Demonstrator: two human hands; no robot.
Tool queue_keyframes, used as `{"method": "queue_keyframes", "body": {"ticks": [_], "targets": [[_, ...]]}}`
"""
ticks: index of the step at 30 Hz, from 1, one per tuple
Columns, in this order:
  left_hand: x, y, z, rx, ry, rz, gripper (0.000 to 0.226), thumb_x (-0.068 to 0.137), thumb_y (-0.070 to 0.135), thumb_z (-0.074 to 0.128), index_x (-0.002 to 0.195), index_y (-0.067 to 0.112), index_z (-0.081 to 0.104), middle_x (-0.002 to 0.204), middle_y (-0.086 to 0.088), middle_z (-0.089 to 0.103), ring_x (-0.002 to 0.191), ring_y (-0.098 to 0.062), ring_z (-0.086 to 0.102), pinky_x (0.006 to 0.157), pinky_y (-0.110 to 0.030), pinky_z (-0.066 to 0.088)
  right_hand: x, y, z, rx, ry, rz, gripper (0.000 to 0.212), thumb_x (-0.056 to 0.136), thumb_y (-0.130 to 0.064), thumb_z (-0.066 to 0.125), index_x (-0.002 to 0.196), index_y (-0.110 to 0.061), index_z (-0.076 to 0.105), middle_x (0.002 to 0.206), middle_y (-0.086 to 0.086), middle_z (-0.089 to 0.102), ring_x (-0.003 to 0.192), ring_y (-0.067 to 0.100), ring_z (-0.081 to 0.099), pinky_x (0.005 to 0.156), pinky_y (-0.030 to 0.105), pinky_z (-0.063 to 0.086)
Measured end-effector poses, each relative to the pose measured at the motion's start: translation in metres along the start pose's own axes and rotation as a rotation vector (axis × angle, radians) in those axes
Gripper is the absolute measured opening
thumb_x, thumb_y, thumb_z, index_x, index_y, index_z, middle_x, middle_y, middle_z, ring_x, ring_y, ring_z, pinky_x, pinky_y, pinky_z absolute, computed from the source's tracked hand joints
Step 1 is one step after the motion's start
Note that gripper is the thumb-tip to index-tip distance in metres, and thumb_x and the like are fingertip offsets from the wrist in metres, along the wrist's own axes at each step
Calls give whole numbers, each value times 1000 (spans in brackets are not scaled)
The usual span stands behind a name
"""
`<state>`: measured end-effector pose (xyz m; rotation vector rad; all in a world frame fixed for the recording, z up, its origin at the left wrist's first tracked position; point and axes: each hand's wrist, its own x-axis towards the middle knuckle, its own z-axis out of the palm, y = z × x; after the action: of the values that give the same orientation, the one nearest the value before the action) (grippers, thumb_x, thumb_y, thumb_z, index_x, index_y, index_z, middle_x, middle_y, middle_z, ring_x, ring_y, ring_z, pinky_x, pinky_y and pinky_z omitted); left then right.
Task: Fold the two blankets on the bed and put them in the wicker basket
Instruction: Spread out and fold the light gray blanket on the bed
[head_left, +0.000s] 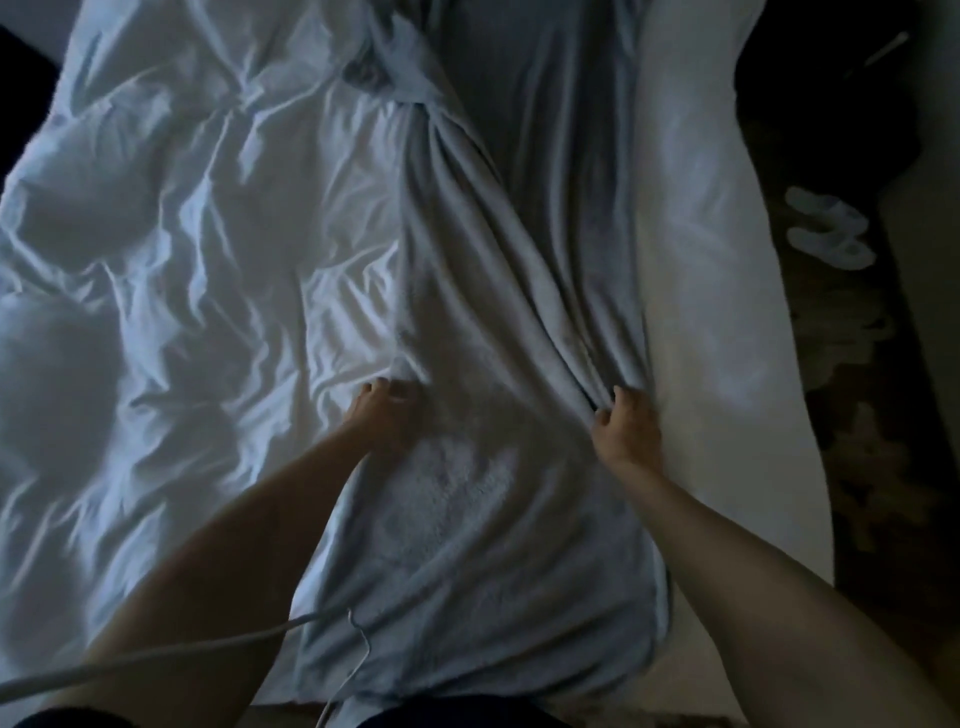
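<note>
Left hand (387, 415), right hand (628, 428) — each tight on a fold of grey blanket (493, 312); rumpled white bed (182, 234), dark floor (878, 426) beside

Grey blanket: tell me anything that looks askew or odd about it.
The grey blanket is not flat: it is twisted into a tight bunch near its far left edge, with deep folds running to the right hand.

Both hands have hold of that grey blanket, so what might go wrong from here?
The grey blanket is twisted at its far end, so a fold may come out bunched. The left hand grips beside the white duvet and might drag it along. The cable over that forearm could snag.
</note>
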<state>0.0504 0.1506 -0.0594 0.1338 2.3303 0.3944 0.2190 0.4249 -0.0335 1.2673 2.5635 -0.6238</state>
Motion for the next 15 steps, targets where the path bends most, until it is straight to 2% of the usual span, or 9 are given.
{"method": "queue_keyframes", "body": {"ticks": [2,4,6,7,10,13,15], "targets": [[13,9,-6,-111,41,-22,44,93,18,55,134,4,46,133,-21,53,120,-37,53,103,-46,44,14,0,2,5,-49,41,49,95,-22,51,140,-3,44,140,20,48,129,36,44,104,39,35],[28,21,-13,-235,58,-57,42,93,17,55,132,6,45,127,-22,58,111,-35,59,97,-45,49,26,2,1,5,-68,36,42,95,-25,52,130,-3,54,130,21,56,120,37,52,98,41,40],[43,32,-17,-377,40,-86,39,90,18,59,124,5,46,118,-24,62,103,-37,63,91,-49,52,36,7,-2,24,2,22,30,94,-21,53,116,-3,62,114,24,63,109,41,57,89,44,44],[49,36,-19,-402,44,-103,39,89,20,62,121,4,48,117,-22,62,104,-37,62,90,-48,52,40,12,-4,25,62,48,29,94,-19,54,115,-2,63,111,26,63,107,42,56,86,45,44],[66,43,-24,-372,75,-123,40,84,31,69,112,6,55,109,-14,60,98,-31,58,78,-34,48,50,26,-7,96,194,185,26,92,-20,57,101,3,65,110,28,55,106,41,49,79,43,43],[79,53,-28,-532,52,-142,28,78,30,76,93,13,59,94,-8,61,78,-21,59,64,-27,46,61,31,-9,275,120,137,33,86,-25,60,64,-3,51,79,25,54,80,32,52,65,38,36],[85,59,-33,-680,55,-144,24,75,26,79,84,18,57,88,-5,62,67,-15,58,55,-25,48,66,27,-12,386,41,176,35,86,-27,62,61,-9,44,69,17,53,70,26,51,60,35,35]]}}
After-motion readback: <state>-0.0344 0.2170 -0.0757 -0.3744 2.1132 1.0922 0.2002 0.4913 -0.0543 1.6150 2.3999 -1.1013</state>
